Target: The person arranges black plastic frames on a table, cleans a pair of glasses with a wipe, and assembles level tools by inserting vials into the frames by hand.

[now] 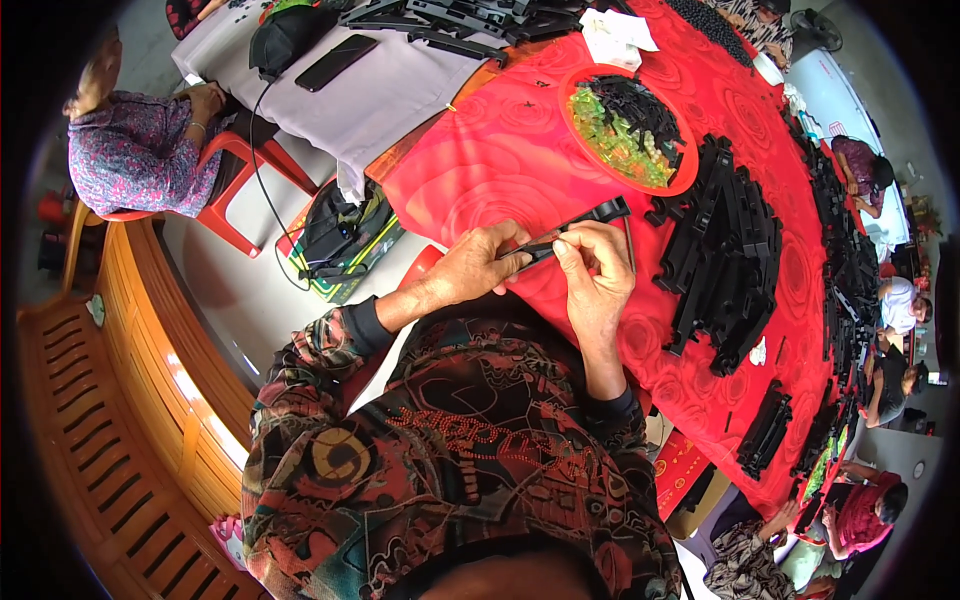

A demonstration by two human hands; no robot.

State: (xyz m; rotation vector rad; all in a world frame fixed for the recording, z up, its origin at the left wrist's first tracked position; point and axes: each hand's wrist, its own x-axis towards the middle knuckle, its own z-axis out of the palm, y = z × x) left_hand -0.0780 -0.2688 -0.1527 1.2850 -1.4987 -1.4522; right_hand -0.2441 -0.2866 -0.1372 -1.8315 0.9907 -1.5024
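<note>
Between my two hands, over the near edge of the red table, is a long black plastic part (609, 209). My left hand (477, 263) is closed round its lower left end. The thumb and fingers of my right hand (595, 275) pinch together at the middle of the part; whether a smaller piece sits between them is too small to make out. To the right lies a pile of similar black plastic parts (725, 260). Beyond my hands stands an orange-red basin (690, 165) with green, yellowish and black small pieces in it.
A red rose-patterned cloth (470, 170) covers the table. More black strips (765, 430) lie along its right side. A white tissue pack (612, 40) stands behind the basin. On the grey-covered table lie a phone (336, 62) and a black cap (290, 40). People sit at left and right.
</note>
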